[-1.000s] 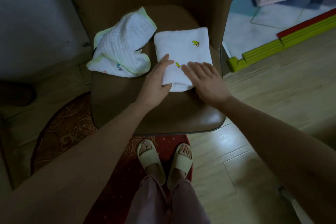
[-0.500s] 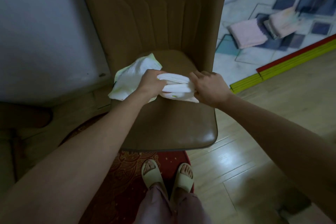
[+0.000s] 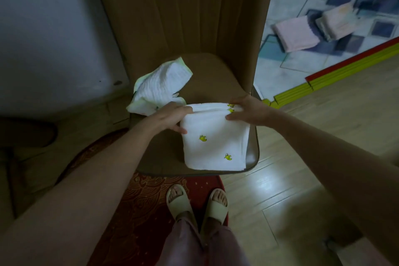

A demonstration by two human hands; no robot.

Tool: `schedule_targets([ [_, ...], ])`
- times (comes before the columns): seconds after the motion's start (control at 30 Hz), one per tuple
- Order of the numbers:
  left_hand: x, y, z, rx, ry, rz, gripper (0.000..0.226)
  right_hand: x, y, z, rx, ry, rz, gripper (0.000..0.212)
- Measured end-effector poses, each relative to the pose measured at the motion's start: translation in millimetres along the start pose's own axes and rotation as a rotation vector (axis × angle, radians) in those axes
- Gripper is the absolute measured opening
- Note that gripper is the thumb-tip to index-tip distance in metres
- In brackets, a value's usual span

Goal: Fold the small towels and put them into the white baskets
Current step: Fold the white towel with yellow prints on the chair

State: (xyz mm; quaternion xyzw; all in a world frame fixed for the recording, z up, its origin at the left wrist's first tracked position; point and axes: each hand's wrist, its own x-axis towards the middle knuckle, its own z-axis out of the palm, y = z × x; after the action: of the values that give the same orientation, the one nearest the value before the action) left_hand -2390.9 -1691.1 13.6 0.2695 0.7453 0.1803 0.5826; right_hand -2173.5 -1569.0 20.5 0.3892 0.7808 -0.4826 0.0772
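Note:
A white towel with small yellow banana prints (image 3: 213,144) lies folded on the front right of the brown chair seat (image 3: 164,157). My left hand (image 3: 170,116) grips its upper left corner, thumb under the edge. My right hand (image 3: 246,110) pinches its upper right corner, where the layers stack. A crumpled white towel with pale green trim (image 3: 159,88) lies on the seat's left side, just beyond my left hand. No white basket is in view.
The chair's tall back (image 3: 183,11) rises behind the seat. A red patterned rug (image 3: 138,211) lies under my sandalled feet (image 3: 196,201). To the right are wooden floor, a yellow and red strip (image 3: 336,80), and folded pink towels (image 3: 295,32) on a play mat.
Both hands lifted the banana towel from its flat place, folded it over, and brought it down nearer the seat's front edge. The view tilted up.

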Motion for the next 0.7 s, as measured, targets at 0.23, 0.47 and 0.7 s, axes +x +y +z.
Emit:
schedule_targets([
  [0.23,53,-54,40,-0.239,0.213,0.04,0.064,58,48,58,0.402,0.33,0.325,0.036],
  [0.47,77,-61,64,-0.149,0.497,0.09,0.055,80,54,86,0.578,0.51,0.338,0.045],
  [0.7,67,-62,57,-0.199,0.499,0.313,0.035,69,46,87,0.519,0.546,0.317,0.053],
])
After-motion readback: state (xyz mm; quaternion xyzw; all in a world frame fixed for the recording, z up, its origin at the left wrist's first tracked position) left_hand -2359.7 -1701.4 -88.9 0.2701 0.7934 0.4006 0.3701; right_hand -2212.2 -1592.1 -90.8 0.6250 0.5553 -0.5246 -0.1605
